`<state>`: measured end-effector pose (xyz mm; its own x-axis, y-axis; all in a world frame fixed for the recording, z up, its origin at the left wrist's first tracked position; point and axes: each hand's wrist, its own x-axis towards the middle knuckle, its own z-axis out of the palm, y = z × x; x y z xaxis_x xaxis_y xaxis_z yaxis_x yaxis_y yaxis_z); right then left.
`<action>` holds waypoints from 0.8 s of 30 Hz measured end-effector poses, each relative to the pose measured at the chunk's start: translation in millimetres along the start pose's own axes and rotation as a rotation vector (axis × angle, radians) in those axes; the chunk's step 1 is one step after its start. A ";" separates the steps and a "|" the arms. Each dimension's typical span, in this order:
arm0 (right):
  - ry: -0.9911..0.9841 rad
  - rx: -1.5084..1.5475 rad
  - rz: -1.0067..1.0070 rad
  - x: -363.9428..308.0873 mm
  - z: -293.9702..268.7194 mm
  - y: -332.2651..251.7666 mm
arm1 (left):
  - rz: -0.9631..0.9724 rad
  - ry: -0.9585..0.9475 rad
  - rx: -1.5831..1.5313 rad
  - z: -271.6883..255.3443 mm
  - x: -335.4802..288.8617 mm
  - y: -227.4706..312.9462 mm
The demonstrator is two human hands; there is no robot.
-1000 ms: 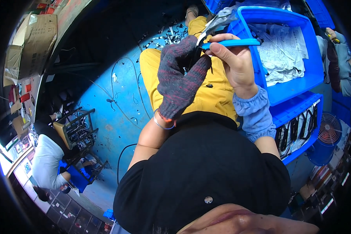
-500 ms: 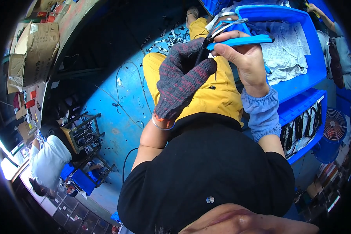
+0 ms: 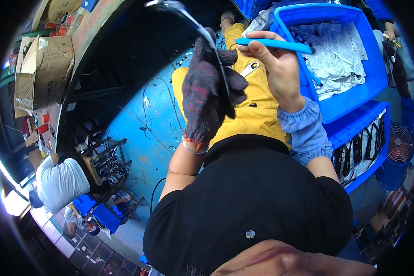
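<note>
My left hand (image 3: 207, 87), in a dark grey and red knitted glove, is closed around a long, thin, curved strip (image 3: 188, 16). Its upper end shines silver, and its dark lower end hangs below the glove. Slightly to the right, my bare right hand (image 3: 280, 69) grips a slim blue tool (image 3: 278, 44) between thumb and fingers, pointed end toward the glove. Whether it has a blade I cannot tell. Below those fingers, a small silver piece (image 3: 250, 69) with a round hole shows against my yellow trousers (image 3: 244, 122).
At right stands a blue bin (image 3: 375, 69) lined with crumpled paper (image 3: 340, 69). A second blue bin (image 3: 384, 152) below holds several black parts, beside a round fan (image 3: 398, 147). A cardboard box (image 3: 50, 69) and a seated person (image 3: 62, 181) are at left. Cords lie across the blue floor (image 3: 142, 129).
My left hand has moved slightly left, away from the blue tool, and the strip has swung to point up and left. My right hand still holds the tool, slightly farther left.
</note>
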<state>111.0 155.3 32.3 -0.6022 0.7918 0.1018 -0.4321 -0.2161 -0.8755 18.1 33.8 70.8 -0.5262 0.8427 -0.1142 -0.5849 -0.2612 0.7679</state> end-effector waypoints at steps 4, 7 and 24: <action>-0.157 -0.436 -0.319 -3.5 11.0 -12.4 | -0.230 0.155 -0.032 0.0 2.0 4.9; -0.134 -0.274 -0.243 -5.8 16.3 -16.0 | -0.277 0.124 -0.072 -2.7 -1.1 5.4; -0.119 -0.413 -0.272 -8.2 14.3 -24.3 | -0.226 0.113 0.104 0.1 -5.2 4.4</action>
<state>116.9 145.9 59.5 -0.5875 0.7125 0.3838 -0.2964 0.2519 -0.9213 18.3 28.2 74.8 -0.4585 0.8148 -0.3549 -0.6318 -0.0180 0.7749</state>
